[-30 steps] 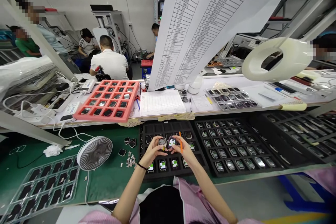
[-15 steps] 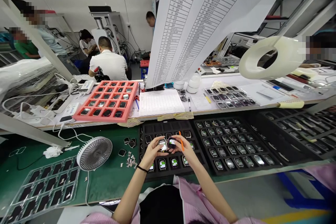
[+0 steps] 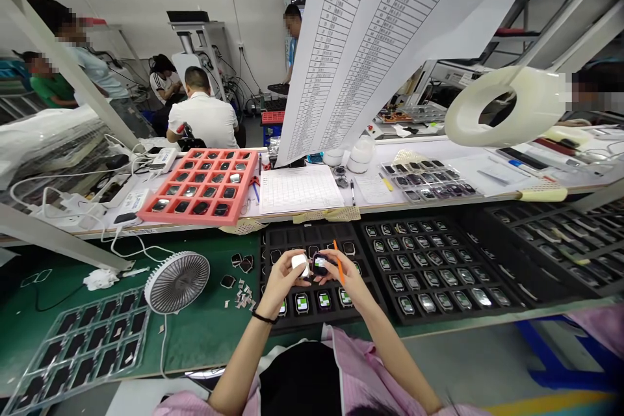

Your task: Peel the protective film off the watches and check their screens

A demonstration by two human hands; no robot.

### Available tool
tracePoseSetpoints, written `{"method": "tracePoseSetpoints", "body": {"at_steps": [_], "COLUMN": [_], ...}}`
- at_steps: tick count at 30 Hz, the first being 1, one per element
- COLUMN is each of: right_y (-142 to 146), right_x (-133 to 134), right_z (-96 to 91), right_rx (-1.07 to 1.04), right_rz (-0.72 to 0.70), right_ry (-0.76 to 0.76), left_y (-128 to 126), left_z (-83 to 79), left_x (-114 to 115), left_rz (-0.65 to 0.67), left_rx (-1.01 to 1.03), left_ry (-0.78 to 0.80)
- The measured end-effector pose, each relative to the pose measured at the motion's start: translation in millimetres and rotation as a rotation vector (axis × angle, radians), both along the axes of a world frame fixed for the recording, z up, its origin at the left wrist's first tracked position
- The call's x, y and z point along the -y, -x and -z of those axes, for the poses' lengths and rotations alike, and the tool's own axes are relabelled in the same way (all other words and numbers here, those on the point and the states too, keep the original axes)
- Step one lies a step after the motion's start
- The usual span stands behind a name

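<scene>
Head camera view across a watch assembly surface, left to right: a clear plastic blister tray (image 3: 82,338) lies on a green mat (image 3: 195,344), beside a white desk fan (image 3: 177,283) and a small scatter of metal-coloured clips (image 3: 242,297). Beyond them, a red foam tray (image 3: 192,185) holds rows of dark watch bodies, and a co-worker in a white shirt (image 3: 202,120) sits farther back with their back to the camera.

At centre, the person's left hand (image 3: 281,283), a black band on its wrist, closes around a white rounded piece (image 3: 300,264). Just beside it, the right hand (image 3: 350,275) grips a dark smartwatch body (image 3: 320,265) with a lit screen, an orange stick (image 3: 338,271) held against the same hand. Both hands hover over a black compartment tray (image 3: 292,237), where more smartwatches (image 3: 302,303) sit screen-up in the near row.

To the right, a second black tray (image 3: 429,266) is packed with watches. On the far side of the surface lie a ruled paper form (image 3: 299,190) and a small tray of watches (image 3: 426,181). A long printed list (image 3: 375,45) hangs overhead, near a translucent tape roll (image 3: 504,107).
</scene>
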State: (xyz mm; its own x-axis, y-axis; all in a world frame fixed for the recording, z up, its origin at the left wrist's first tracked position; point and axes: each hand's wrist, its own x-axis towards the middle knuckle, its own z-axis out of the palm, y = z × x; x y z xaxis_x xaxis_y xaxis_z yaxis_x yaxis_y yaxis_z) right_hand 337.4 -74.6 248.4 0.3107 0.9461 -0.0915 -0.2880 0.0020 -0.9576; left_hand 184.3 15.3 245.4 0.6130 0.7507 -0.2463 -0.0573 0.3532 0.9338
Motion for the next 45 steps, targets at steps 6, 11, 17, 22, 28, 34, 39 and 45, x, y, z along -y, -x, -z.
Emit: {"method": "tracePoseSetpoints", "body": {"at_steps": [6, 11, 17, 22, 28, 34, 39, 45], "right_y": [1, 2, 2, 2, 1, -1, 2, 5], "right_x": [1, 1, 1, 3, 13, 18, 8, 1], "right_z": [-2.2, -4.5, -7.5, -12.8, -35.8, -47.9, -42.3, -33.6], "right_rx": [0.011, 0.026, 0.030, 0.001, -0.117, -0.141, -0.028, 0.040], "right_rz": [0.001, 0.026, 0.044, 0.036, -0.082, -0.113, -0.024, 0.000], "right_ry": [-0.001, 0.019, 0.039, -0.004, -0.080, -0.117, -0.086, -0.094], "left_y": [2, 4, 5, 13, 40, 45, 24, 14], "left_z": [-4.8, -7.4, -16.6, -41.7, -72.9, -76.1, -65.3, -47.0], "left_x": [0, 0, 3, 10, 13, 10, 11, 6], "left_rz": [0.023, 0.012, 0.021, 0.076, 0.171, 0.149, 0.096, 0.093], "left_rx": [0.001, 0.012, 0.035, 0.072, 0.305, 0.301, 0.083, 0.037], "left_ry": [0.007, 0.021, 0.038, 0.000, 0.103, 0.043, -0.131, -0.156]}}
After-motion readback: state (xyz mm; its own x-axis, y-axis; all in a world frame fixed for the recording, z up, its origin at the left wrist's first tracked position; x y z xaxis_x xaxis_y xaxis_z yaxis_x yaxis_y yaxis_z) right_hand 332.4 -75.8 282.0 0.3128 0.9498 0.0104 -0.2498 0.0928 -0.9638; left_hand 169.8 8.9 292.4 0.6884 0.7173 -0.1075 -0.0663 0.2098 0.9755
